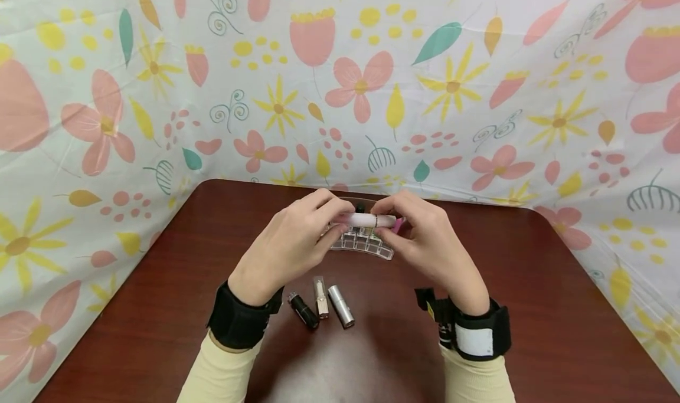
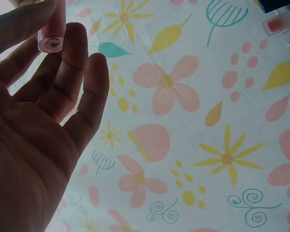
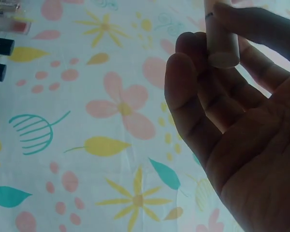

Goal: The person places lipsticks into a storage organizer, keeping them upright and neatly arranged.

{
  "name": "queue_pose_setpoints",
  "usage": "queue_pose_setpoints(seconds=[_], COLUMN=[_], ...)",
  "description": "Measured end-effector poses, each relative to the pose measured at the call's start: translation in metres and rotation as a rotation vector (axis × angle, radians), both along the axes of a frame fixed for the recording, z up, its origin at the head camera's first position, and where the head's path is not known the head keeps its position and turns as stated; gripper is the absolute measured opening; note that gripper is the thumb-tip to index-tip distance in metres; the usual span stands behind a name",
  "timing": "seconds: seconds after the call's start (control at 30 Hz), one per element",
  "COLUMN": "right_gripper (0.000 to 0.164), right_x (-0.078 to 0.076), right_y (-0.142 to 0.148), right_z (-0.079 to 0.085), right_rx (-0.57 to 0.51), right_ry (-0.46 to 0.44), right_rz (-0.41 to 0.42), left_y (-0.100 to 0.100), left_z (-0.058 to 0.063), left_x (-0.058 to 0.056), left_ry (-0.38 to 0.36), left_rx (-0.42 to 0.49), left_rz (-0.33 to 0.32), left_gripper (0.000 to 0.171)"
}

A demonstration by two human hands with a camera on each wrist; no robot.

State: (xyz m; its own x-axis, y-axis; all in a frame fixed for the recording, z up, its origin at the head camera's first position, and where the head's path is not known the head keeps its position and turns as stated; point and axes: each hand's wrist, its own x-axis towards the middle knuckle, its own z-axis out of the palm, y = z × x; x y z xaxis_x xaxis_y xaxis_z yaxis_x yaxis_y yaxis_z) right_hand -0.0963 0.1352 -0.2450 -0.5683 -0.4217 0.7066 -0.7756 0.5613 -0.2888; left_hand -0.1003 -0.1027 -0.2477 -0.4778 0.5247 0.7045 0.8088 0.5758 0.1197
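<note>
Both hands hold one pale pink and white lip gloss tube (image 1: 361,219) level between them, over the clear organizer (image 1: 366,248). The left hand (image 1: 292,235) pinches its left end between thumb and fingers; in the left wrist view, the tube's pink base (image 2: 51,44) bears a round label. At the other end, the thumb and fingers of the right hand (image 1: 419,229) pinch the part past a thin dark ring. The white end (image 3: 224,58) shows in the right wrist view. The hands partly hide the organizer, whose front row has small square compartments.
Nearer the person, a black lipstick (image 1: 303,310), a clear-topped lipstick (image 1: 321,297) and a silver tube (image 1: 340,305) lie side by side on the dark brown table (image 1: 212,261). Something magenta (image 1: 399,222) shows by the right fingers. A flowered cloth (image 1: 361,84) hangs behind and beside the table.
</note>
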Motion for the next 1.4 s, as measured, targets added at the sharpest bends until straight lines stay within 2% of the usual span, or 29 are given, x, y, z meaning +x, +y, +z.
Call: queue_pose_setpoints(seconds=[0.33,1.4], right_gripper=[0.027,0.024], right_x=[0.0009,0.0028], right_y=[-0.0092,-0.0108], right_z=[-0.0036,-0.0054], right_rx=[0.024,0.071], right_ry=[0.001,0.039], right_rz=[0.003,-0.049], left_y=[0.0001,0.0012], left_z=[0.0003,-0.0016], left_x=[0.0017,0.0010], left_ry=[0.018,0.045], left_rx=[-0.031,-0.061], left_rz=[0.043,0.062], left_gripper=[0.018,0.019])
